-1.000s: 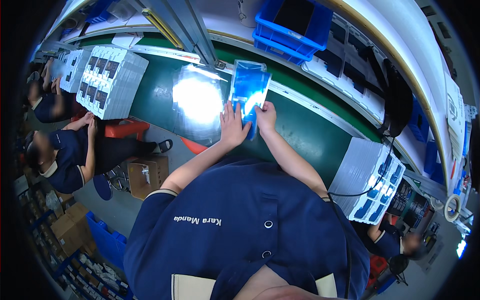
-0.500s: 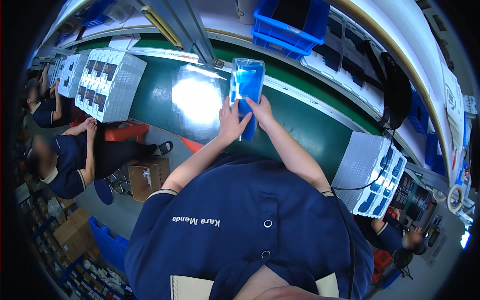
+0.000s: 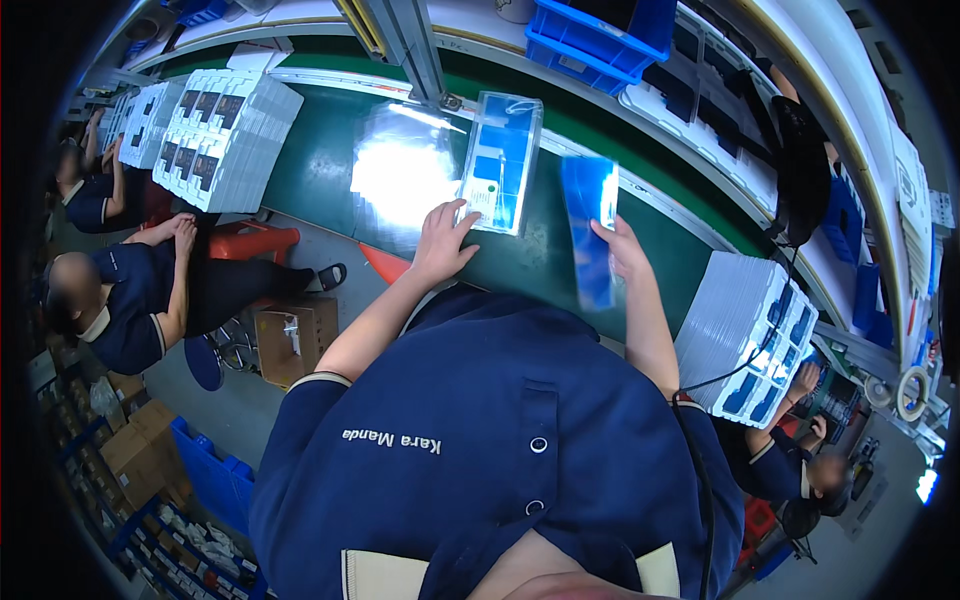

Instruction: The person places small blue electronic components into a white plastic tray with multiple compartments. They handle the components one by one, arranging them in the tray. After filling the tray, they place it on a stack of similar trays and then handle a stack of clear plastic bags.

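My right hand [image 3: 627, 250] pinches the edge of a glossy blue film strip [image 3: 585, 205], held over the bench and slightly smeared by motion. My left hand [image 3: 443, 245] has its fingers spread, with the fingertips at the lower left corner of a flat clear-and-blue film piece [image 3: 505, 150]. A whitish area with a small green dot shows on that piece, near my left fingers. Just left of it lies a pile of clear plastic sheets [image 3: 405, 165] that reflects the light strongly.
On the green bench [image 3: 320, 150], stacked white trays [image 3: 225, 140] stand at the left and more white trays [image 3: 740, 340] at the right, with a black cable across them. Blue bins [image 3: 600, 45] sit behind. A metal post [image 3: 405, 50] rises at the back. Co-workers sit at both sides.
My right hand has moved right, carrying the blue strip away from the clear-and-blue piece. My left hand has shifted slightly left and down, to that piece's lower corner.
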A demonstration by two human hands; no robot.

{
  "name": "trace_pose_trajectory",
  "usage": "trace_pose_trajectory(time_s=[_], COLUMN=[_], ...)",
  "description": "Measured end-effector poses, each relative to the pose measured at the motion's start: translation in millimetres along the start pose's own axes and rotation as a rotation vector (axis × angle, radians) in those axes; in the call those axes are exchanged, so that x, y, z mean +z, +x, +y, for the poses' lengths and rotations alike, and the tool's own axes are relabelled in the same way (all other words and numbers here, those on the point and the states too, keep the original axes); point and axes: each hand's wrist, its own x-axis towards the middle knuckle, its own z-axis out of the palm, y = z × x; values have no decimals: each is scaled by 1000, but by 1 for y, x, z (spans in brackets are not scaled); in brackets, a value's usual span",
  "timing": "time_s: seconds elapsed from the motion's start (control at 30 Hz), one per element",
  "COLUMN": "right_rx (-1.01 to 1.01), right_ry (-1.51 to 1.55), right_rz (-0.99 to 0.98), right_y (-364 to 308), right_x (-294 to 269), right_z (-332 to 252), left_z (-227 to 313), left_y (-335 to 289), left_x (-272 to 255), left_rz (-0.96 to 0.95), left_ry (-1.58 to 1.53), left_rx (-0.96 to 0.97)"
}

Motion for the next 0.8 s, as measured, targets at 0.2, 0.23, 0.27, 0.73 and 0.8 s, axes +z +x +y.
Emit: trace_pose_trajectory(time_s=[0.2,0.23,0.27,0.73,0.8], right_rx=[314,347,374,385,355], right_ry=[-342,-388,-426,-443,-434], right_rz=[-438,-499,-558,-767,-724], right_y=[-41,-39,-38,-16,-11], right_x=[11,21,29,104,106], right_z=[12,13,15,34,39], left_z=[-36,-36,-27,-29,-25], left_y=[16,19,24,39,40], left_x=[28,26,15,6,7], left_rz=[-25,-48,-22,-69,-31], left_ry=[-51,-55,-28,-200,-239], left_rx=[121,77,93,114,51])
